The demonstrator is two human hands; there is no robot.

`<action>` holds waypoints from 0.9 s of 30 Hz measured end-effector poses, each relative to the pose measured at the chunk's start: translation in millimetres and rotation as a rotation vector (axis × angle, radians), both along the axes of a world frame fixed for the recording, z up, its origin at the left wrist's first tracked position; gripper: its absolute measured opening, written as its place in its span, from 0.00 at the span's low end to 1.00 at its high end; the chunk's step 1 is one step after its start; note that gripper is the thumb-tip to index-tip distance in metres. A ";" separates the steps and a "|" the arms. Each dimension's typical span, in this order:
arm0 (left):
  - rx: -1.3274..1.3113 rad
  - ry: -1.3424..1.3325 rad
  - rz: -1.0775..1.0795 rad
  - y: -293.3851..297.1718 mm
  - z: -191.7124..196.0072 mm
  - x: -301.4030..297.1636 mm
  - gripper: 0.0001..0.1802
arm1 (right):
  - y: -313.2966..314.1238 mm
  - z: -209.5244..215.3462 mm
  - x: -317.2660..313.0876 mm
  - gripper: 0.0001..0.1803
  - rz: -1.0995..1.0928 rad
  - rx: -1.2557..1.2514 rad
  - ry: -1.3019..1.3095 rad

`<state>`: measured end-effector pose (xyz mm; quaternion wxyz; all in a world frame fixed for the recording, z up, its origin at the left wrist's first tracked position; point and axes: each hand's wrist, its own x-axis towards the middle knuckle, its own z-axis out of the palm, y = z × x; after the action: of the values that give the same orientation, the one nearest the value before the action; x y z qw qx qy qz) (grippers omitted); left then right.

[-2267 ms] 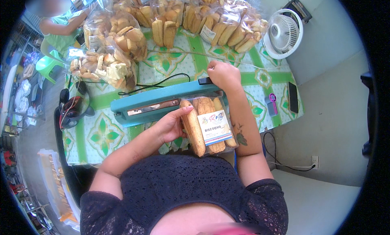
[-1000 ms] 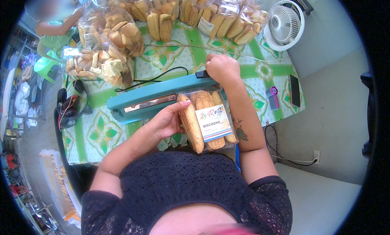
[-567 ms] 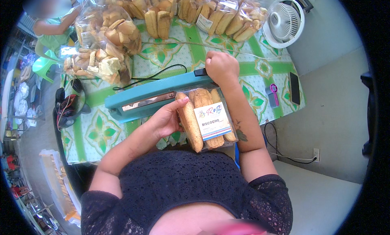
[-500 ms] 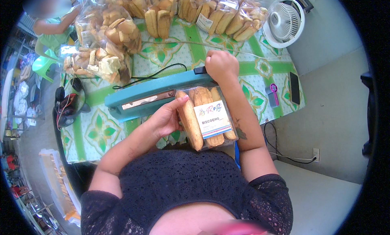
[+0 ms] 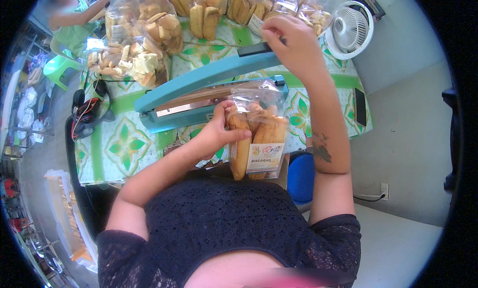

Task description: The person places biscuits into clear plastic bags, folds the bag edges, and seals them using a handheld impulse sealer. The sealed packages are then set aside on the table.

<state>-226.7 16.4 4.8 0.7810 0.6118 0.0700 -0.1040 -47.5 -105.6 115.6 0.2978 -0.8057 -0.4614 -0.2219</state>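
Note:
My left hand (image 5: 219,131) pinches a clear plastic bag of toasted bread (image 5: 266,131) by its left side. A white label shows on the bag's lower front, and its upper edge lies against the lower bed of a teal impulse sealer (image 5: 172,123). That sealer's lever arm (image 5: 204,79) is raised, leaving a gap above the bed. My right hand (image 5: 298,46) is closed at the black handle (image 5: 254,49) on the lever's right end; the fingertips are partly hidden.
Behind stand several filled bread bags (image 5: 134,59). A white fan (image 5: 351,31) and a phone (image 5: 360,107) are at the right; headphones (image 5: 89,114) lie left. A blue chair (image 5: 301,178) is below the table edge. Someone in green (image 5: 74,19) works at the far left.
My right hand has lifted the sealer's lever from its lowered position. The bread bag has tilted more upright, its top now unfolded toward the sealer, and my left thumb lies across its front.

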 end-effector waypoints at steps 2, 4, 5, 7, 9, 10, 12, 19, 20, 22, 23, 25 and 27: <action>0.171 -0.165 -0.021 3.8 5.1 -8.5 0.58 | -19.4 11.7 -18.5 0.08 0.124 0.148 -0.065; 0.294 -0.359 -0.018 8.4 5.3 -16.8 0.58 | -39.1 12.9 -46.4 0.09 0.234 0.219 -0.035; 0.340 -0.492 -0.026 9.5 3.0 -20.2 0.59 | -48.2 10.6 -61.1 0.10 0.286 0.221 0.017; 0.416 -0.611 -0.025 14.5 -5.8 -21.3 0.60 | -58.6 1.7 -84.0 0.12 0.311 0.163 0.044; 0.446 -0.761 -0.001 16.3 -17.8 -19.2 0.61 | -60.7 -12.3 -99.4 0.14 0.240 0.014 0.011; 0.425 -0.736 0.006 16.9 -23.1 -18.8 0.62 | -59.2 -19.8 -102.4 0.13 0.241 0.023 -0.012; 0.452 -0.636 -0.018 20.5 -28.0 -18.7 0.63 | -54.5 -34.9 -105.8 0.13 0.210 -0.017 -0.029; 1.136 -0.892 0.282 41.6 26.3 -29.5 0.33 | -48.4 -58.0 -102.6 0.10 0.171 0.019 -0.004; 1.296 -0.889 0.241 38.2 35.3 -28.1 0.29 | -47.5 -57.3 -102.1 0.10 0.167 0.012 -0.001; 1.464 -0.835 0.201 28.4 48.2 -20.9 0.14 | -44.2 -54.5 -101.3 0.10 0.175 -0.009 -0.001; 1.441 -0.892 0.219 24.9 52.2 -16.9 0.13 | -42.2 -52.9 -100.8 0.11 0.184 -0.024 -0.003; 1.443 -0.931 0.180 19.8 54.3 -9.3 0.11 | -36.8 -51.4 -99.1 0.10 0.211 -0.036 -0.028; 1.466 -0.979 0.217 18.4 50.7 -5.1 0.08 | -30.6 -52.6 -96.0 0.07 0.250 -0.045 -0.069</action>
<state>-231.9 34.8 55.5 0.1408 0.9239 -0.1652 0.3150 -143.5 -136.2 63.0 0.2891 -0.7401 -0.5732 -0.2002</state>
